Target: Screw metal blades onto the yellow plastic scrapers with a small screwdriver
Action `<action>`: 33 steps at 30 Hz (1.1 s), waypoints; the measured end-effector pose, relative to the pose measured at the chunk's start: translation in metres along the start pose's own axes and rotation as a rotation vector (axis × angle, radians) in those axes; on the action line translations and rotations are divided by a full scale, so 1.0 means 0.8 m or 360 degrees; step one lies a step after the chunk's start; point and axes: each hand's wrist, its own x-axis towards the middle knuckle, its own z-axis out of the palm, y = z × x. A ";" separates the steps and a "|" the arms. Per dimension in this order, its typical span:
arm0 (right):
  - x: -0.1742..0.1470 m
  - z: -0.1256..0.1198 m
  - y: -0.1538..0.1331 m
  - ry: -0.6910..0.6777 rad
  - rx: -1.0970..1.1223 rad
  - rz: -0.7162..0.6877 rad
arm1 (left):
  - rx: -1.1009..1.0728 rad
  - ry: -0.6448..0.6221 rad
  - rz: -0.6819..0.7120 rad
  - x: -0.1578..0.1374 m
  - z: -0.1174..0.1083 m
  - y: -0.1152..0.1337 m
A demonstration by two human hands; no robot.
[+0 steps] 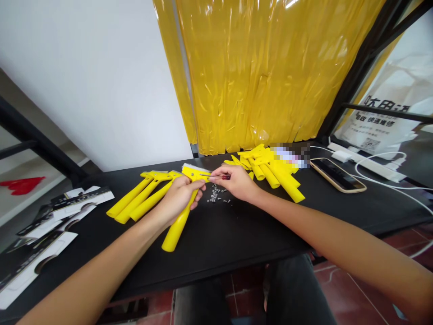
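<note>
Reading “快速维修”, a bag (380,97) shows; left grip (181,194) clasps yellow handle (176,230), right grip (239,181) screwdriver (224,177).

Passable at front edge of table (243,239), right of held yellow tool (177,225); blocked by cards (43,230) and yellow handles (138,199) toward left edge, yellow heap (272,171) toward back edge, phone (338,174) toward right edge.

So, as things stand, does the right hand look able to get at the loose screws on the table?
Probably yes: the screws lie uncovered close to the right hand, though the screwdriver it holds may hamper picking one up.
</note>
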 end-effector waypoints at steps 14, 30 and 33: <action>-0.003 0.000 0.001 0.0055 -0.0356 -0.0188 | 0.0285 0.0078 0.0100 -0.004 0.005 -0.007; 0.013 -0.030 0.003 0.0200 -0.0002 0.0133 | -0.0370 -0.0031 -0.0245 0.022 -0.020 -0.006; 0.011 -0.039 -0.005 0.0181 0.0006 0.0066 | -0.0470 0.0007 -0.0242 0.028 -0.024 -0.013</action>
